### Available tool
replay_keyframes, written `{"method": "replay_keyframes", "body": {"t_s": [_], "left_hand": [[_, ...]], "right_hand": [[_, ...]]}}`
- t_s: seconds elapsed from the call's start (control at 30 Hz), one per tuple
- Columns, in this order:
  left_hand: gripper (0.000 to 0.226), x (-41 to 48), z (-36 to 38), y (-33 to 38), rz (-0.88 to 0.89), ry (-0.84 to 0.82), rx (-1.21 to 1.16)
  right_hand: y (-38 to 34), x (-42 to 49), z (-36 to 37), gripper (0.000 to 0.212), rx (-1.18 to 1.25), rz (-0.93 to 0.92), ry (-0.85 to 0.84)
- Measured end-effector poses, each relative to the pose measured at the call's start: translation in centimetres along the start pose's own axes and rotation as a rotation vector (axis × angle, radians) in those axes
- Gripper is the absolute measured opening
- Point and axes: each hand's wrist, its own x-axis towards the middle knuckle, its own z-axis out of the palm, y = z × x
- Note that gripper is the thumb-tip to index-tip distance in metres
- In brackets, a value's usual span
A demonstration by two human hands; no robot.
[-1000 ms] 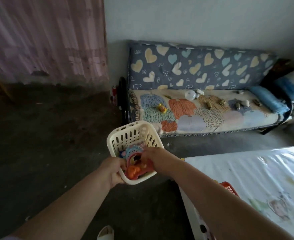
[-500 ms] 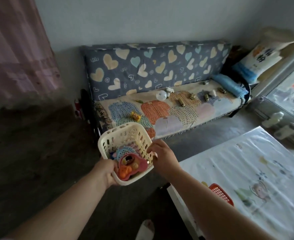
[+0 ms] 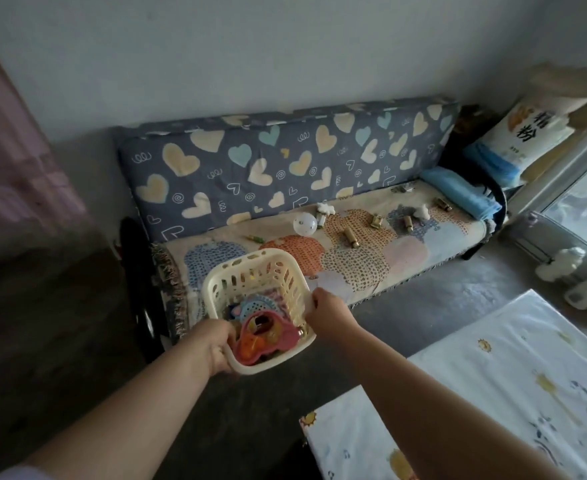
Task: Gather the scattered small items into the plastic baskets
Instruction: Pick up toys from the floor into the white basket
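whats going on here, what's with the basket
A person is tidying up small items. Both hands hold a cream slotted plastic basket in front of the sofa: the left hand grips its near corner, the right hand its right rim. It already holds a pink and orange plastic toy. A white ball and small brass-coloured pieces are still scattered on the patterned sofa seat.

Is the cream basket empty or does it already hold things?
Partly filled: the cream basket holds colourful toys on its bottom, well below the rim.
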Motion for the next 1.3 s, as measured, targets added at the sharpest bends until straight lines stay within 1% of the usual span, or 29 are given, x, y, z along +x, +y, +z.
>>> {"method": "replay_keyframes", "body": {"t_s": [0.03,0.1,0.2,0.27,0.37,0.43,0.47,0.53,0.6,0.7,0.77,0.83,0.97,1.07,1.17,1.23,1.3], "left_hand": [[0.045,0.7,0.9,0.6,-0.011,0.010,0.008],[0.038,2.4,3.1,2.5,-0.034,0.016,0.059],[0.016,4.6,5.8,5.1,-0.081,0.007,0.191],[0.011,6.5,7.5,7.0,-0.129,-0.015,0.265],[0.011,10.0,10.2,10.1,-0.167,-0.056,0.343],[0.026,13.4,12.3,12.9,-0.177,-0.092,0.382],[0.029,14.0,13.0,13.9,-0.178,-0.106,0.389],[0.024,16.5,15.3,17.6,-0.160,-0.129,0.437],[0.026,18.9,17.3,21.1,-0.154,-0.147,0.480],[0.028,21.8,20.1,26.3,-0.120,-0.159,0.575],[0.020,23.0,22.0,29.4,-0.103,-0.174,0.604],[0.017,23.8,24.3,31.4,-0.082,-0.186,0.612],[0.019,24.8,28.8,32.6,-0.061,-0.220,0.603],[0.023,26.0,33.1,33.0,-0.066,-0.242,0.610],[0.023,26.5,37.2,33.6,-0.074,-0.252,0.610],[0.021,26.6,40.1,34.0,-0.043,-0.235,0.575],[0.019,26.6,42.8,34.1,-0.037,-0.229,0.532]], "right_hand": [[0.4,1.1,-0.6,0.007,0.002,0.003,-0.013],[1.6,3.8,-1.8,0.008,0.024,0.033,-0.016],[3.1,6.6,-2.9,0.012,0.074,0.104,-0.001],[4.0,8.8,-3.5,0.012,0.101,0.133,0.007],[5.1,12.7,-4.8,0.013,0.124,0.168,0.015],[5.6,16.5,-6.2,0.016,0.151,0.208,0.035],[5.7,17.6,-6.7,0.016,0.162,0.220,0.046],[5.9,21.7,-8.3,0.014,0.199,0.266,0.075],[5.7,25.2,-10.0,0.014,0.218,0.297,0.086],[5.3,29.9,-12.5,0.018,0.282,0.341,0.103],[5.3,32.3,-14.1,0.015,0.293,0.363,0.131],[5.8,33.9,-15.7,0.012,0.296,0.388,0.174],[7.9,35.7,-19.0,0.011,0.271,0.437,0.204],[10.6,36.9,-21.9,0.015,0.248,0.459,0.217],[13.3,37.8,-24.3,0.015,0.287,0.465,0.217],[15.5,38.8,-25.8,0.017,0.307,0.457,0.213],[17.5,40.1,-27.4,0.011,0.298,0.438,0.214]]}}
